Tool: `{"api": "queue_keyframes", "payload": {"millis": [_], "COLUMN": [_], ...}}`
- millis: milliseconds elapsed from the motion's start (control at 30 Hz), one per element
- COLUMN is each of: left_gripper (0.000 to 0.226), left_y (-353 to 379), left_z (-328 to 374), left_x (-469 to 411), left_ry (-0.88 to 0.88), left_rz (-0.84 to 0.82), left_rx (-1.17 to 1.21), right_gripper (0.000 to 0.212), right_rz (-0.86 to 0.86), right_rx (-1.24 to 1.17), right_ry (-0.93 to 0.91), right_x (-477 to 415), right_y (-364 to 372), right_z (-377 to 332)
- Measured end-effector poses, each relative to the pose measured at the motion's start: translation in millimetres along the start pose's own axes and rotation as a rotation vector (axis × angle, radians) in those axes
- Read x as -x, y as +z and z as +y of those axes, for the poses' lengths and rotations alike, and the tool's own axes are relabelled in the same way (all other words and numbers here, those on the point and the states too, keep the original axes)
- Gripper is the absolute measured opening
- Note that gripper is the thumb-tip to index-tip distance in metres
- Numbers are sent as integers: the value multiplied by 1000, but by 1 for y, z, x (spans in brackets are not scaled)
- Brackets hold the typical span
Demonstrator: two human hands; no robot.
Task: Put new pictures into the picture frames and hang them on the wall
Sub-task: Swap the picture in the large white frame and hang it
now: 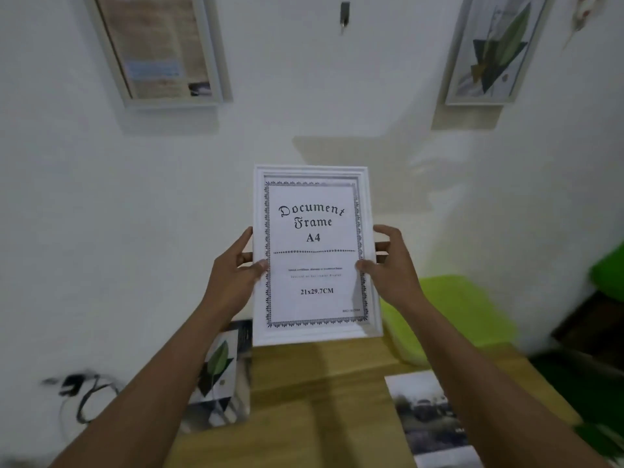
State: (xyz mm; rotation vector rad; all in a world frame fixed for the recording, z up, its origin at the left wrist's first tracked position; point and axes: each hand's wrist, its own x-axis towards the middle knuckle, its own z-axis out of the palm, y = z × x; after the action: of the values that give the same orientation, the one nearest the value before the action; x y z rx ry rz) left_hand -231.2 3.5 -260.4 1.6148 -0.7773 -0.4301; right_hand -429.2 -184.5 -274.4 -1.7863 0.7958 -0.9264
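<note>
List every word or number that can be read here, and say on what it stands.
"Document Frame": on the paper insert in the white frame.
"A4": same insert, just below.
"21x29.7CM": same insert, lower part.
Two fine lines under the dotted rule, and the small print in the bottom right corner: too blurred to read.
Sheet in the left wall frame: text blurred, unreadable.

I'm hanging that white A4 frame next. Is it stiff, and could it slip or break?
Likely stiff: the white frame looks flat though the left hand and right hand pinch only its side edges. Probably light, as fingertips carry it. Its smooth moulding could slip; any glazing might crack if dropped.
</note>
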Motion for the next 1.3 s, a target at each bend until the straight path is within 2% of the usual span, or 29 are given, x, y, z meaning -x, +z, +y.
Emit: {"api": "queue_keyframes", "payload": {"millis": [167,300,400,667,833,1000,1167,1300], "left_gripper": [57,70,72,74,74,67,51,52], "left_y": [3,9,12,31,51,72,100,115], "left_z": [-66,-101,-115,-113,-89,-69,-62,-61], "left_x": [43,66,77,92,95,101,109,109], "left_ry": [-204,-393,-442,-396,-306,-232,-285,-314], "left_rz": [-38,-193,-194,-158,-207,-239,-274,-261], "left_rx": [69,199,244,134,86,117,162,192], "right_gripper": [62,54,62,59,66,58,46,53], "right_rz": [-26,-69,-149,-387,-480,-565,-573,-492], "right_rx": [10,72,92,-4,-131,-245,-438,-438], "right_ry": [198,291,365,396,359,341,328,270], "right_x": [54,81,96,116,110,97,91,87], "right_y": [28,48,62,76,70,56,42,23], "right_z": [67,118,148,136,105,82,79,85]}}
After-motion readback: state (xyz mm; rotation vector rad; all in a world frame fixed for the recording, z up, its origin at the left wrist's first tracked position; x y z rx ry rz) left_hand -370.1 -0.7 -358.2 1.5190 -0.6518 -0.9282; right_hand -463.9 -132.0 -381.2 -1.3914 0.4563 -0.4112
